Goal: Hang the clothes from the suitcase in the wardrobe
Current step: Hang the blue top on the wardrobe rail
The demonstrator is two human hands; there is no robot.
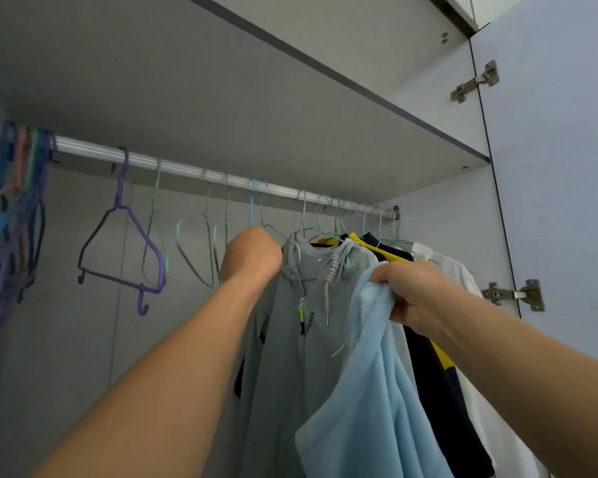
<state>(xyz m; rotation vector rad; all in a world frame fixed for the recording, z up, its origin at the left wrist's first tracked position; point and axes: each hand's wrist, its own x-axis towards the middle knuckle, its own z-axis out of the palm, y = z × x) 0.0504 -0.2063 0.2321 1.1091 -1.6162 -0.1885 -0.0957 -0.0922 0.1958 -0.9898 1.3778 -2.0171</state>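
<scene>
Rail (194,169), upper frame: ribbed metal, satin sheen. Purple hanger (125,243), left: matt plastic. Grey hoodie (290,339), centre: smooth cloth. Light blue garment (370,401), lower right: fleecy cloth. Hinges (475,82), right: bright metal. Shelf (256,108): matt laminate.

Fingers of the left hand (251,255) curled away from the camera, so unclear whether closed on a pale green hanger (273,229) or on the grey hoodie (290,332). Lower hems of the hoodie, the light blue garment (370,391) and the dark navy-and-yellow top (439,384) cut off by the bottom edge. White garment (463,281) mostly hidden behind the right forearm. Bunch of coloured hangers (14,219) at the rail's (187,167) left end blurred and clipped by the left edge. Lettering on the hoodie's zip too small to read.
</scene>
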